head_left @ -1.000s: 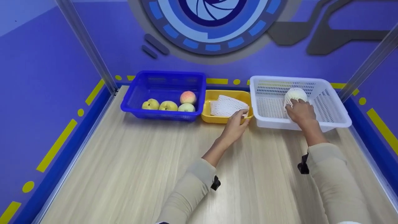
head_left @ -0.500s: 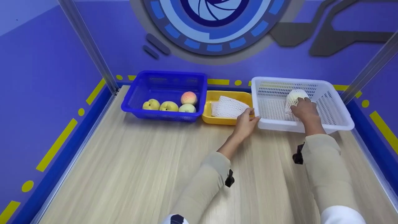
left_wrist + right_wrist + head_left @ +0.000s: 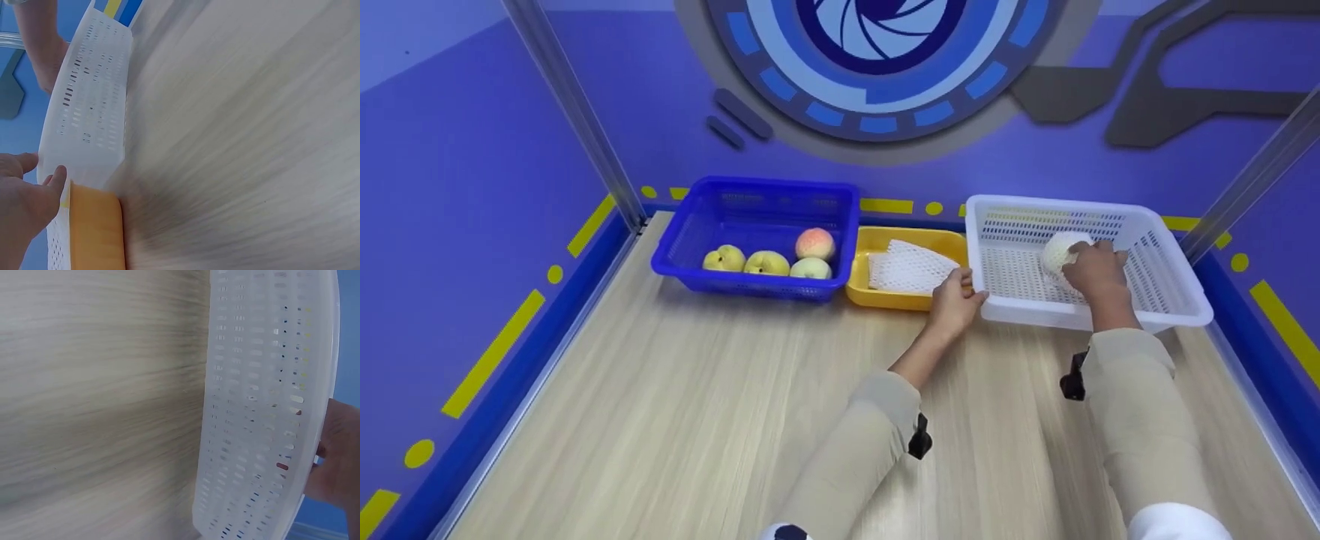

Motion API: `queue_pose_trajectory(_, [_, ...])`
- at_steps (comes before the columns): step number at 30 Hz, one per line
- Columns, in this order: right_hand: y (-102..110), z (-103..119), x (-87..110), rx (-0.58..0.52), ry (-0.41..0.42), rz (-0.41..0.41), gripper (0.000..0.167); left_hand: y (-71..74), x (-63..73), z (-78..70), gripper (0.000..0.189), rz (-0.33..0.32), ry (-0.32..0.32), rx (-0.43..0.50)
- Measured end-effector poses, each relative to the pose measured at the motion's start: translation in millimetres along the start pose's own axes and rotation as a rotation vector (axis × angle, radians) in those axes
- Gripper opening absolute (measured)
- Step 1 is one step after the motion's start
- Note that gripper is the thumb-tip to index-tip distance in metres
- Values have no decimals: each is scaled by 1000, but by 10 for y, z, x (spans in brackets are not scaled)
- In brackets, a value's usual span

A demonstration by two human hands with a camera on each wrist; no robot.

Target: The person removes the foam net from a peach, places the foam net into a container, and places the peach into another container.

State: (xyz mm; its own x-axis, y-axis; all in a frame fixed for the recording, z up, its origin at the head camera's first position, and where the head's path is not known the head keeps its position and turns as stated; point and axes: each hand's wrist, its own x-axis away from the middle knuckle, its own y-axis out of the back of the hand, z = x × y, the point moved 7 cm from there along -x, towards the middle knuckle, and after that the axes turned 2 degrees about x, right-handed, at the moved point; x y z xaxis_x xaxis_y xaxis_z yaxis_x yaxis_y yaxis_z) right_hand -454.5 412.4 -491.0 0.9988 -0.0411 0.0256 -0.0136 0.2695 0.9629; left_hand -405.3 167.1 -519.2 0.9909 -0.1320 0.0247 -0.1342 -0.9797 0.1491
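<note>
In the head view my right hand [image 3: 1099,274] reaches into the white basket [image 3: 1174,251], its fingers curled at the right side of a round white fruit in a foam net [image 3: 1061,253]. The fruit's own kind is hidden by the net. The basket wall hides most of this hand [image 3: 340,455] in the right wrist view. My left hand [image 3: 955,304] holds the front left corner of the white basket, thumb and finger on either side of its rim in the left wrist view. Beside that hand is the yellow tray [image 3: 885,298] with white foam net sleeves [image 3: 911,268] in it.
A blue basket [image 3: 697,281] at the left holds two yellow fruits [image 3: 767,263], a pinkish peach [image 3: 814,244] and a pale green fruit [image 3: 811,268]. All three containers stand in a row by the back wall on the wooden table [image 3: 720,420].
My left hand has moved right from the yellow tray's edge to the white basket's corner. The netted fruit has shifted and turned under my right hand, which has moved slightly right.
</note>
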Motion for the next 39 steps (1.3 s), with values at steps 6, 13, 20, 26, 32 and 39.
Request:
queue_pose_trajectory(6, [-58,34,-31,-48,22,-39,40,-3,1,32,45,0,3,12])
queue_pose_trajectory(13, [24,-1,-55,-15,-36,-114,50,6,-11,-14,43,-24,-42,27])
queue_pose_trajectory(20, [15,-23,-40,-33,-19,-135,42,11,-13,-11,42,-19,-11,42])
queue_pose_trajectory(26, [-36,-38,-74,-49,-18,-96,73,7,-24,6,41,-16,10,52])
queue_pose_trajectory(32, [-55,15,-85,-40,-23,-43,75,20,-30,1,42,-30,21,63])
queue_pose_trajectory(39, [-141,67,-63,-83,-27,104,79,-37,-12,2,42,-25,15,112])
